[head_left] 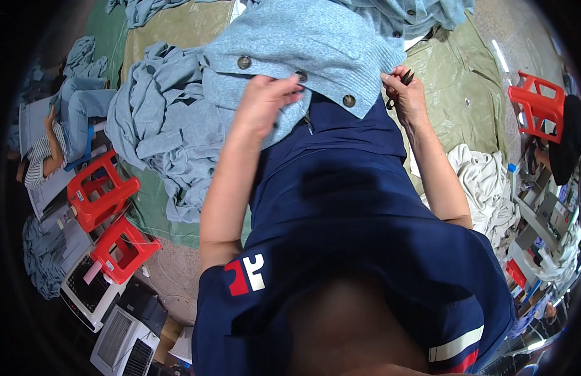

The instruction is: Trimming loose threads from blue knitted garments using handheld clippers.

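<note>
A light blue knitted cardigan (303, 37) with ribbed edging and dark round buttons (243, 62) lies across my lap and the surface before me. My right hand (406, 97) pinches its ribbed edge at the right. Small black thread snips (407, 77) are tucked in that same hand, their shape partly hidden by the fingers. My left hand (265, 103) is over the buttoned band, its fingers stretched toward a button (301, 76) and slightly blurred. Another button (348, 100) shows near the cardigan's lower corner.
More blue knitwear (171, 119) is heaped at the left, on a green sheet (453, 81). White garments (481, 188) lie at the right. Red stools stand at the left (102, 191) and right (538, 105). A seated person (52, 144) is at the far left.
</note>
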### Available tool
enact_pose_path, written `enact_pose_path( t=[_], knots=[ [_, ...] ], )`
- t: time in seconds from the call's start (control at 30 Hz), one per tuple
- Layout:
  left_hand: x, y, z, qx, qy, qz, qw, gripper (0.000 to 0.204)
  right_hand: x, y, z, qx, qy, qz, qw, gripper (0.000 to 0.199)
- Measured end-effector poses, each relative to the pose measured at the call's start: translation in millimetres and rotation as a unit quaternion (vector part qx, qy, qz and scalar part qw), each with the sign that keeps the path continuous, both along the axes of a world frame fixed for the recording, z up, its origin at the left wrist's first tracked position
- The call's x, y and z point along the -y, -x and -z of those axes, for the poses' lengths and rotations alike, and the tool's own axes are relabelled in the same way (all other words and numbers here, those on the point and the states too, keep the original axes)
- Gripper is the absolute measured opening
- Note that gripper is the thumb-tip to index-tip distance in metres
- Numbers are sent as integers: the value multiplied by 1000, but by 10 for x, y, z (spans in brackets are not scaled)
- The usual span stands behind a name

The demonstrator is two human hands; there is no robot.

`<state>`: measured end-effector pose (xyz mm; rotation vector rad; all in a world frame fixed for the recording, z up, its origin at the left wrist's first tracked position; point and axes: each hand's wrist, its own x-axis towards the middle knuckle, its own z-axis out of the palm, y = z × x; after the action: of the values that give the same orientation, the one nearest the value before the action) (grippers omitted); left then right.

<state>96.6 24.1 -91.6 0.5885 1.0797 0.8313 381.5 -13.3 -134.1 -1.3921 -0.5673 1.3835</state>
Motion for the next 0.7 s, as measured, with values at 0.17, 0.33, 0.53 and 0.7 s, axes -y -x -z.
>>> enact_pose_path(
  t=[0.17, 0.33, 0.53, 0.7],
  knots=[
    [136, -213, 27, -23, -6, -77, 997, 26, 207, 32, 33, -22, 22, 14, 999, 27],
    [229, -176, -184, -12, -24, -84, 996, 22, 519, 101, -158, 359, -57, -35, 931, 25],
    [278, -189, -296, 38, -2, -83, 996, 14, 241, 492, -847, 574, -288, -171, 747, 21],
    [283, -242, -327, 37, -10, -96, 995, 13, 73, 614, -797, 600, -305, -179, 718, 18]
  ],
)
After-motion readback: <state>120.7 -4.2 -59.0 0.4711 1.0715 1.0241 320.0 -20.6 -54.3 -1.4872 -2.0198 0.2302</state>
